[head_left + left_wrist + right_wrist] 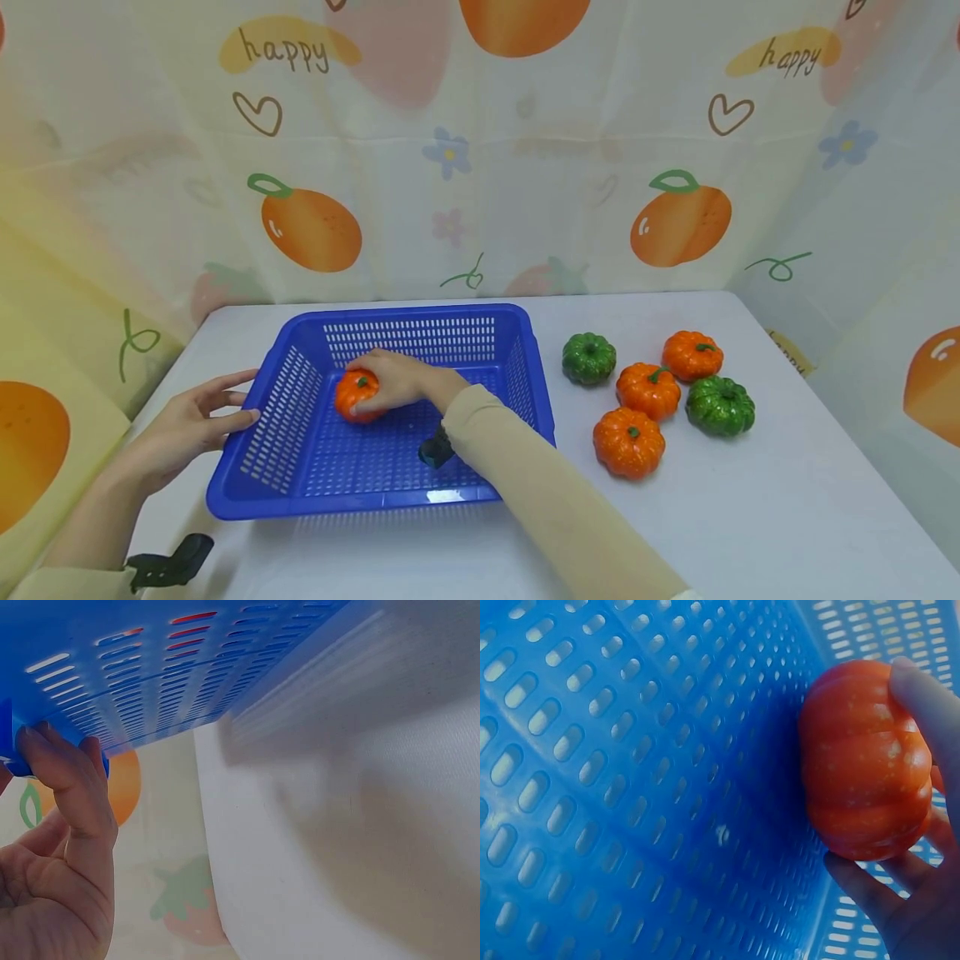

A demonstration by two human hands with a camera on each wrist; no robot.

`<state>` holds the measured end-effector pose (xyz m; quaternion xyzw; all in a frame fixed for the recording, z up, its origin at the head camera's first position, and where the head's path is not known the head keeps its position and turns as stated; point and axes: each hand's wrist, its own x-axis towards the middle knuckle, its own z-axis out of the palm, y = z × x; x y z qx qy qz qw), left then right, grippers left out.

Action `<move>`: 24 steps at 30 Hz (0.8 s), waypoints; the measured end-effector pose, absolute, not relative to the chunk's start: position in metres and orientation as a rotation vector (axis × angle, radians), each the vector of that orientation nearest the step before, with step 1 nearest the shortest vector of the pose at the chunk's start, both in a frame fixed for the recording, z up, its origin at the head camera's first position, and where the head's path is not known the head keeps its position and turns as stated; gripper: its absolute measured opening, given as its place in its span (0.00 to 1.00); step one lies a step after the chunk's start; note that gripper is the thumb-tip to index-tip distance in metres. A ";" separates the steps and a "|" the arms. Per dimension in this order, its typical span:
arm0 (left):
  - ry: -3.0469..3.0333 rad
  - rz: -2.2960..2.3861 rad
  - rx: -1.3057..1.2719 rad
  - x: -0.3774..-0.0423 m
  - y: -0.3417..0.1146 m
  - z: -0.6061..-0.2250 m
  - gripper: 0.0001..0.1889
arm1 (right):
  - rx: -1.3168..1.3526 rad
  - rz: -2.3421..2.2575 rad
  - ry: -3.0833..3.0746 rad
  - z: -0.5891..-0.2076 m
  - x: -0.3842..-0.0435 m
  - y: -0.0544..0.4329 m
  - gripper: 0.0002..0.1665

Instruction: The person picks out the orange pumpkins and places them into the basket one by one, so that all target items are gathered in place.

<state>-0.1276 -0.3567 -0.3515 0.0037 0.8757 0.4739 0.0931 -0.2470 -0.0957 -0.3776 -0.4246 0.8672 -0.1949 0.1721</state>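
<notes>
Inside the blue plastic basket (375, 502), toward its left side, my right hand (393, 379) grips a small orange pumpkin (352, 395) from above. The right wrist view shows the thumb and fingers spread around the pumpkin (866, 761), close to the basket floor (630, 780). My left hand (191, 429) holds the basket's left rim; in the left wrist view its bent fingers (71, 776) are at the rim, beside the slotted wall.
Right of the basket on the white table (795, 517) lie three orange pumpkins (628, 443) and two green pumpkins (720, 406), (589, 359). A printed fabric curtain (480, 217) hangs behind the table and along its sides.
</notes>
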 end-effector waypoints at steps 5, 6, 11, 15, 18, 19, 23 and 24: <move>2.592 1.415 0.021 -0.128 -0.356 -0.351 0.38 | -1.242 -0.539 2.445 -0.376 -0.246 -0.096 0.37; 2.593 1.416 0.023 -0.128 -0.356 -0.351 0.38 | -1.243 -0.530 2.446 -0.375 -0.246 -0.096 0.37; 2.590 1.428 0.033 -0.128 -0.357 -0.351 0.37 | -1.227 -0.509 2.453 -0.375 -0.245 -0.096 0.38; 2.598 1.420 0.028 -0.128 -0.358 -0.351 0.37 | -1.213 -0.516 2.448 -0.374 -0.244 -0.097 0.38; 2.605 1.410 0.022 -0.128 -0.358 -0.351 0.37 | -1.212 -0.520 2.445 -0.375 -0.243 -0.098 0.39; 2.605 1.408 0.019 -0.128 -0.358 -0.351 0.37 | -1.212 -0.519 2.446 -0.376 -0.243 -0.098 0.39; 2.600 1.419 0.022 -0.129 -0.357 -0.351 0.37 | -1.200 -0.536 2.442 -0.377 -0.243 -0.098 0.40; 2.600 1.419 0.022 -0.129 -0.357 -0.351 0.37 | -1.197 -0.542 2.441 -0.377 -0.243 -0.098 0.40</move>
